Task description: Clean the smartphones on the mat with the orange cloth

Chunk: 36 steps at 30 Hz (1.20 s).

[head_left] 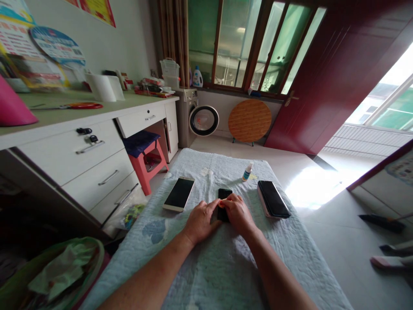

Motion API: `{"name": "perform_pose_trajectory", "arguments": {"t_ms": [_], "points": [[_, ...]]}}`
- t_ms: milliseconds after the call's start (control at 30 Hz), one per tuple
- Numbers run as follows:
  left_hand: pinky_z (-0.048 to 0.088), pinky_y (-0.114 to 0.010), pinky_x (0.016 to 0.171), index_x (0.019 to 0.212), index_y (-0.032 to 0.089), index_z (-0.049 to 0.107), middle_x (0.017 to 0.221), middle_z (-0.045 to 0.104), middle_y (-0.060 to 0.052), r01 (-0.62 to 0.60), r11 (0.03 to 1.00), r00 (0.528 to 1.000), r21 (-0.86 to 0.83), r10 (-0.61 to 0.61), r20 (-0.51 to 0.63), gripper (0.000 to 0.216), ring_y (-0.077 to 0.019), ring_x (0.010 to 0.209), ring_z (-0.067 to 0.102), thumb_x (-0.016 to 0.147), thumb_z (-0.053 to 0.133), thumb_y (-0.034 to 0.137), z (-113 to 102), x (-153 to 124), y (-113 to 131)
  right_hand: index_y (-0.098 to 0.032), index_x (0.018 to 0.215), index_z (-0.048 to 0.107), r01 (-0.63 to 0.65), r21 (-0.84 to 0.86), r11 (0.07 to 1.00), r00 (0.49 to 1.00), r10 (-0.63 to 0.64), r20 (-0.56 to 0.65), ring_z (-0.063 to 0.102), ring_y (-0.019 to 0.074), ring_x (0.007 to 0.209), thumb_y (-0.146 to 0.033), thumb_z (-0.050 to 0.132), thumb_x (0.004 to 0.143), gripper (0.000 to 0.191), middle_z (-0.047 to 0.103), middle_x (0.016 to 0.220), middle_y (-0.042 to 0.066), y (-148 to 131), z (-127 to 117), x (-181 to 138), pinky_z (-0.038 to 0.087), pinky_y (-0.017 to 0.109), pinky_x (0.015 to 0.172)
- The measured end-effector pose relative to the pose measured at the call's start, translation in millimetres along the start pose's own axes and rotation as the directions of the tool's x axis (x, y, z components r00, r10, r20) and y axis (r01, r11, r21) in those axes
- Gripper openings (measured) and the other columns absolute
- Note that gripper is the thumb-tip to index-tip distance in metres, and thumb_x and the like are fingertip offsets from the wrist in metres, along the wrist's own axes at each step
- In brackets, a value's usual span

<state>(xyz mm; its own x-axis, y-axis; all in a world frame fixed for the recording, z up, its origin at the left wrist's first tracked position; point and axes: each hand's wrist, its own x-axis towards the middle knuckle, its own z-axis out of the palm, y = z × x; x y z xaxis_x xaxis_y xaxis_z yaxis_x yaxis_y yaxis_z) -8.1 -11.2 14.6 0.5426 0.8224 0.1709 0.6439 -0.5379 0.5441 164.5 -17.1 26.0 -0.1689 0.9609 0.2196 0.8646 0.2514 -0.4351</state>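
A black smartphone (225,216) lies face up on the cloth-covered table in front of me, partly hidden by my fingers. My left hand (200,221) grips it from the left side, with the index finger reaching over its screen and the thumb lower at its edge. Over the screen, the fingers of my right hand (238,212) are pinched on a small orange-yellow piece (221,204), too covered to name. To the left rests a white-framed phone (179,193). On the right, a dark phone (273,199) lies on a pinkish one or case. Beyond stands a small spray bottle (247,172).
A pale blue quilted cloth (213,275) covers the table. Left are a white desk (93,150), a red stool (146,159) and a waste basket (100,254). Behind are a washing machine (186,116) with its door ajar, a round folded tabletop (250,120) and a red door (309,82).
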Motion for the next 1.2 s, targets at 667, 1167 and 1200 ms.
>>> {"name": "perform_pose_trajectory", "arguments": {"t_ms": [667, 1167, 1200], "points": [[0.041, -0.040, 0.099, 0.124, 0.021, 0.058, 0.136, 0.054, -0.004, -0.078, 0.996, 0.997, 0.047, 0.078, 0.002, 0.042, -0.0260, 0.112, 0.053, 0.083, 0.058, 0.030, 0.0, 3.0, -1.3, -0.018, 0.079, 0.073, 0.071, 0.225, 0.972, 0.893, -0.163, 0.420, 0.058, 0.0119, 0.074, -0.005, 0.051, 0.073, 0.027, 0.064, 0.079, 0.001, 1.0, -43.2, -5.8, 0.040, 0.020, 0.070], [0.043, -0.038, 0.096, 0.120, 0.022, 0.061, 0.134, 0.056, -0.005, -0.085, 0.996, 0.996, 0.032, 0.086, -0.016, 0.038, -0.0253, 0.110, 0.054, 0.085, 0.059, 0.035, -0.8, 1.3, -0.8, -0.020, 0.084, 0.073, 0.031, 0.159, 0.987, 0.964, -0.072, 0.257, 0.059, 0.0117, 0.079, -0.011, 0.051, 0.081, 0.024, 0.063, 0.086, 0.003, -1.0, -19.0, -6.7, 0.041, 0.020, 0.075], [0.043, -0.039, 0.096, 0.121, 0.022, 0.060, 0.135, 0.055, -0.004, -0.082, 0.996, 0.997, 0.030, 0.083, -0.006, 0.040, -0.0257, 0.111, 0.053, 0.083, 0.060, 0.034, -1.6, 1.4, -0.4, -0.020, 0.085, 0.073, 0.017, 0.139, 0.990, 0.971, -0.050, 0.234, 0.058, 0.0117, 0.079, -0.011, 0.051, 0.083, 0.024, 0.062, 0.087, 0.004, 0.3, -19.7, -6.2, 0.041, 0.020, 0.075]]}}
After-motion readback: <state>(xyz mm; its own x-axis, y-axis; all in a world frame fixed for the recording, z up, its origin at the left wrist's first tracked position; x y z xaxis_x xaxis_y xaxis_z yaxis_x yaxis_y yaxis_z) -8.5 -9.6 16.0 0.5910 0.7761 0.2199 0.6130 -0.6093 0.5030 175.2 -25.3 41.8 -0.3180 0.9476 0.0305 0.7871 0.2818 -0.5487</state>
